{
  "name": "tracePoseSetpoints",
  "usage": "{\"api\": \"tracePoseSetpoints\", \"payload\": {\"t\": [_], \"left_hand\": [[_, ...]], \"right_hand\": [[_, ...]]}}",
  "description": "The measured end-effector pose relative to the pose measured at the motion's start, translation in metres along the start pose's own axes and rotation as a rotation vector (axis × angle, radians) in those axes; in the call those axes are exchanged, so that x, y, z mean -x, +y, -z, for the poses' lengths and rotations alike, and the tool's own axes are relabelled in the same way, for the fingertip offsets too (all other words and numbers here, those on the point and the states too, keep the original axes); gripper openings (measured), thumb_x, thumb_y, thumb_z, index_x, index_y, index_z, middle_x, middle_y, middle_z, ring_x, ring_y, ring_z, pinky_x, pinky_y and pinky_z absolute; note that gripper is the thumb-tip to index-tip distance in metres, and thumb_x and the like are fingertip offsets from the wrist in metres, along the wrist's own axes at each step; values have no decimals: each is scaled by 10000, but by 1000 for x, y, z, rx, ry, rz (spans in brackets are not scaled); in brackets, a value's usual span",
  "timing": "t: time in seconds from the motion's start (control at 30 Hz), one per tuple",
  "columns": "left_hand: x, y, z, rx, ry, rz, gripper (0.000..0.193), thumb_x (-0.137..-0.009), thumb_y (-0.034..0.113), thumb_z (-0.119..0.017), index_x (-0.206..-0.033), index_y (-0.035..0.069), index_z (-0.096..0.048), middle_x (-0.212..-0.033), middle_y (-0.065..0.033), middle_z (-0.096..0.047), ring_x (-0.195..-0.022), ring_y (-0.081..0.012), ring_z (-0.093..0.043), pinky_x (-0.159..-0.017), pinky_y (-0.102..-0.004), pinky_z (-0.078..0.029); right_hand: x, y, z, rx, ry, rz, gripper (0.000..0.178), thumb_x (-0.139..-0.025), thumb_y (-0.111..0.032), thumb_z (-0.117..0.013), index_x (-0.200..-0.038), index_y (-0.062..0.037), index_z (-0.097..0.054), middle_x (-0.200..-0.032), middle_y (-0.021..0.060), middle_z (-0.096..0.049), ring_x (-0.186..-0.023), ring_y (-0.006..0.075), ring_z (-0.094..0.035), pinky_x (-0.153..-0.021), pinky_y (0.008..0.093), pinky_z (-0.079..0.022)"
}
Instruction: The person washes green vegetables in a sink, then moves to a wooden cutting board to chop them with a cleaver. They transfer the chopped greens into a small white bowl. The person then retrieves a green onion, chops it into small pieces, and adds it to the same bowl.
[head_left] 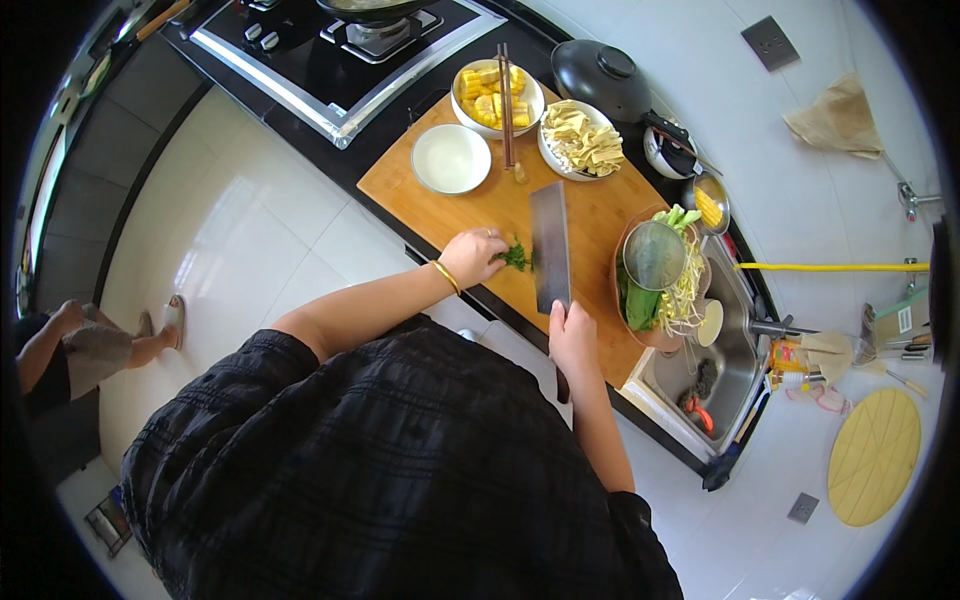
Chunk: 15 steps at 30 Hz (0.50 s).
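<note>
Head view: the wooden cutting board point(470, 205) carries a cleaver point(549, 245), its handle clenched in the right hand point(572, 338); left-hand fingers point(495, 250) pin a small bunch of greens point(516, 257), seemingly mostly uncut. Beyond the fingers, one bowl point(497, 97) holds corn, a white dish point(451, 158) looks empty.

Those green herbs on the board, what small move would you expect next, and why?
Probably one short downward chop. The right hand holds the cleaver with its blade right beside the green herbs, which the left hand pins against the cutting board.
</note>
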<state>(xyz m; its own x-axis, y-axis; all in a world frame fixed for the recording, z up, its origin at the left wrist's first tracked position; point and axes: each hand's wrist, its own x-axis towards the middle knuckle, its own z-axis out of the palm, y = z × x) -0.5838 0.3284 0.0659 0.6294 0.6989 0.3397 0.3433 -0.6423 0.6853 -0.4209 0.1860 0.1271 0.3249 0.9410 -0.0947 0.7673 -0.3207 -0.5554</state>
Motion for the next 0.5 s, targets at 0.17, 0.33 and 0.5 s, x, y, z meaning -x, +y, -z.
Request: {"api": "tracePoseSetpoints", "payload": {"t": [0.17,0.33,0.5], "left_hand": [[6,-4,-14,-51,-17,27,77,-679,109,-623,-728,50,-611,-747,-69,-587,-717,-265,-567,-646,-357,-471],[5,-7,-19,-44,-26,-1,57,-684,96,-610,-716,50,-606,-747,-68,-579,-715,-261,-564,-646,-356,-469],[4,-5,-20,-82,-54,-15,46,-689,90,-603,-705,47,-600,-751,-73,-568,-724,-256,-564,-651,-355,-468]], "right_hand": [[9,-28,17,98,-156,-52,331,-870,-238,-435,-697,38,-497,-666,269,-551,-649,438,-540,-594,498,-416],[4,-25,4,105,-189,-106,329,-872,-242,-420,-728,39,-510,-708,272,-564,-695,450,-542,-636,502,-425],[-13,-25,-20,33,-118,-156,350,-886,-249,-413,-730,54,-495,-652,261,-554,-569,388,-561,-536,457,-450]]}}
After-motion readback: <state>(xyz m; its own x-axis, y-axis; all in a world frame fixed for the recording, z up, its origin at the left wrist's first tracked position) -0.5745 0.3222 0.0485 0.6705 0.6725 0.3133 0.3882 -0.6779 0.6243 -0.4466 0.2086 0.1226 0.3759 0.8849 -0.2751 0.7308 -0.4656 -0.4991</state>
